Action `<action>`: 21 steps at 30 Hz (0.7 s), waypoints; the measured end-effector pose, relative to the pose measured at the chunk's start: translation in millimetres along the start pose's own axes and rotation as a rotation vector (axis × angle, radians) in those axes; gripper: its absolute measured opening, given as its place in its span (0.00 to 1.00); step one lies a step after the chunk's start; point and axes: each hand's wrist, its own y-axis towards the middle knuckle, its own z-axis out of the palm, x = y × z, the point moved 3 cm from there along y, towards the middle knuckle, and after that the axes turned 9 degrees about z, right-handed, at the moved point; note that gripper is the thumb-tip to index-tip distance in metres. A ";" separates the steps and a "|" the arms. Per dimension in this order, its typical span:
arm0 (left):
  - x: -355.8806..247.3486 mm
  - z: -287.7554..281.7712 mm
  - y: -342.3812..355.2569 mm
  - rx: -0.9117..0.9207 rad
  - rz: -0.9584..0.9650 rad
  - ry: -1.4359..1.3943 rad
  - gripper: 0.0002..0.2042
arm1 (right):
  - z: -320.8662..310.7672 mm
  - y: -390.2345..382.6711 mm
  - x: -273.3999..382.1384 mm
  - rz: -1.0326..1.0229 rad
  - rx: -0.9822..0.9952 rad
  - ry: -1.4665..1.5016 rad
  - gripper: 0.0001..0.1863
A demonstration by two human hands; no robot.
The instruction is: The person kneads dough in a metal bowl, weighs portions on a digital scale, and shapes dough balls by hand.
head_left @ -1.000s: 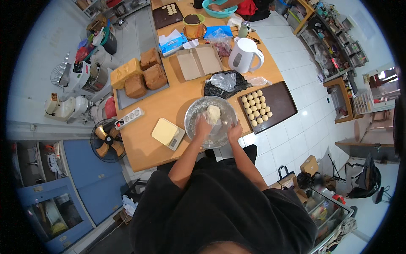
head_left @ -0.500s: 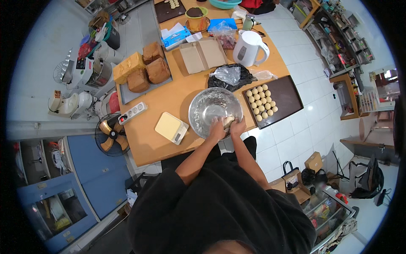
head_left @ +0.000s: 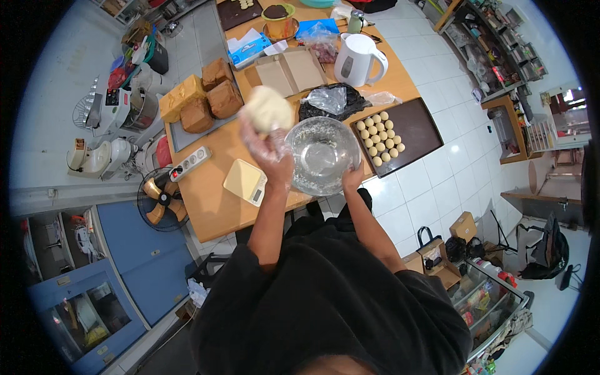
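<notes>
Left hand grasping dough, raised upper centre of frame; right hand gripping bowl, lower-right rim. Likely dough-working step; next move calls for steady bowl.

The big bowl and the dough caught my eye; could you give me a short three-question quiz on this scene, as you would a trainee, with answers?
1. Multiple choice: which of the person's hands holds up the large lump of dough? A) left B) right
2. True or false: the person's right hand is on the kettle's handle.
3. Fill in the blank: the small dough balls sit on a dark ____.

Key:
1. A, the left hand.
2. False; it is at the rim of the metal bowl.
3. Tray.
</notes>
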 end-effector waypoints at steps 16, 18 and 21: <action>154.1 12.6 -185.4 1.010 -0.658 0.663 0.19 | -9.7 3.2 14.6 -0.010 -0.034 -0.103 0.21; 169.2 32.9 -164.5 0.948 -0.529 0.584 0.20 | -11.0 4.5 17.2 -0.017 -0.024 -0.109 0.21; 185.5 61.1 -149.8 0.939 -0.353 0.469 0.28 | -12.2 5.4 19.7 -0.007 0.022 -0.095 0.21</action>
